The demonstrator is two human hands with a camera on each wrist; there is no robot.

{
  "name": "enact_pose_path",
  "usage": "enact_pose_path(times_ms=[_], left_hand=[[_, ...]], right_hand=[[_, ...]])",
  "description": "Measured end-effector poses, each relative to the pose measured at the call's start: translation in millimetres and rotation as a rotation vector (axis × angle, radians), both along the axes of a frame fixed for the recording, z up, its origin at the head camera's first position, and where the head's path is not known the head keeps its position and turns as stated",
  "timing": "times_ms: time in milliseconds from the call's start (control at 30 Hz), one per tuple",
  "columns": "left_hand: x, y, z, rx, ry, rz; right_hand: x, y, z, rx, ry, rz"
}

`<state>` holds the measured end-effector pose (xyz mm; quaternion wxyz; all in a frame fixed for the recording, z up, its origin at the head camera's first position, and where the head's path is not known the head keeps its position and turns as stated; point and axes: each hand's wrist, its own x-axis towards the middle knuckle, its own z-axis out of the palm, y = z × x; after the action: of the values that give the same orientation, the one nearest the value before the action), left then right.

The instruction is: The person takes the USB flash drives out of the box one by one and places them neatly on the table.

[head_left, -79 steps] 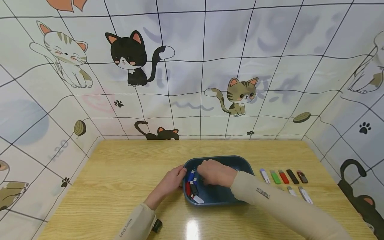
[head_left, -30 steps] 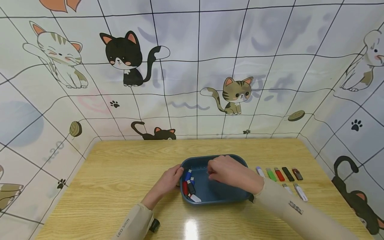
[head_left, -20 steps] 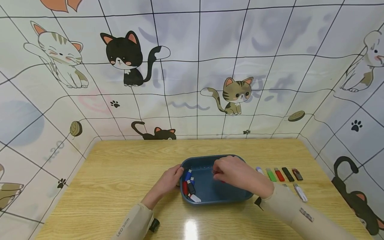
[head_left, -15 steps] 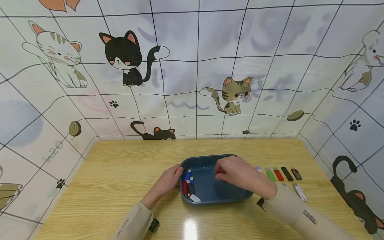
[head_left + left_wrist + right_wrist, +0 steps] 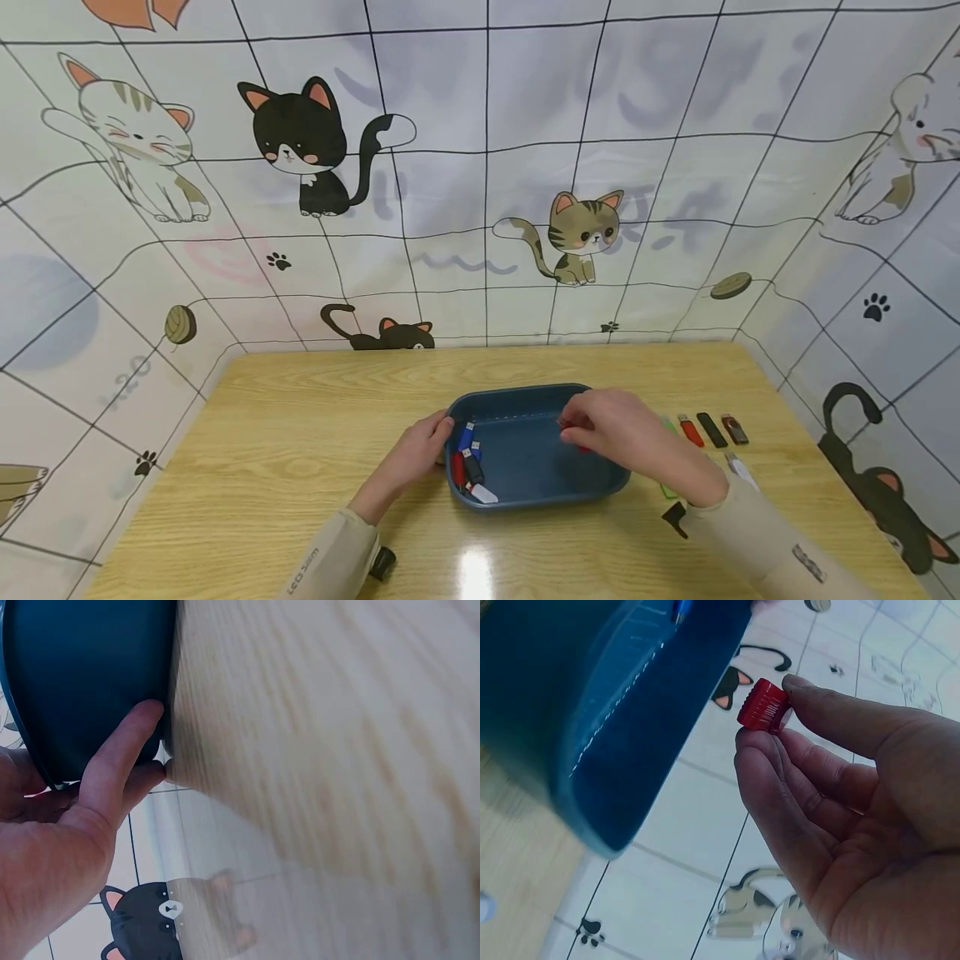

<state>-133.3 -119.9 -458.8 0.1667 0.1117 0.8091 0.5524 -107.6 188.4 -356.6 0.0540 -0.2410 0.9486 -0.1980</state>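
My left hand (image 5: 412, 454) grips the left end of a dark blue plastic bin (image 5: 525, 492), thumb at the rim; the left wrist view shows fingers against its outer wall. My right hand (image 5: 618, 429) pinches a small red USB stick (image 5: 763, 705) between thumb and fingers, above the bin's right part. Fingers hide part of the stick. Inside the bin's left end lie several USB sticks: a blue one (image 5: 467, 436), a smaller blue one (image 5: 476, 450), a black one (image 5: 472, 467), a red one (image 5: 458, 468) and a white one (image 5: 483, 493).
Right of the bin, USB sticks lie in rows on the wooden table (image 5: 315, 433): red (image 5: 691, 431), black (image 5: 711, 429), dark red with a metal cover (image 5: 735, 429), white (image 5: 741, 468). My right forearm partly covers green ones. A cat-print cloth (image 5: 450, 192) surrounds the table.
My right hand has moved from the bin's left part to its right part, and the red stick now shows between its fingers. My left hand stays on the bin. The view has shifted slightly.
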Motion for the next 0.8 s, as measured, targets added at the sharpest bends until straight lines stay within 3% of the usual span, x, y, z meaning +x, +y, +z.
enact_pose_path(times_ms=[433, 800], left_hand=[[-2.5, -1, -1.0, -0.025, 0.022, -0.002], [-1.3, 0, 0.2, -0.037, 0.011, 0.002]], right_hand=[[16.7, 59, -6.1, -0.082, -0.012, -0.170], [26.9, 102, -21.3, -0.051, 0.019, -0.266]])
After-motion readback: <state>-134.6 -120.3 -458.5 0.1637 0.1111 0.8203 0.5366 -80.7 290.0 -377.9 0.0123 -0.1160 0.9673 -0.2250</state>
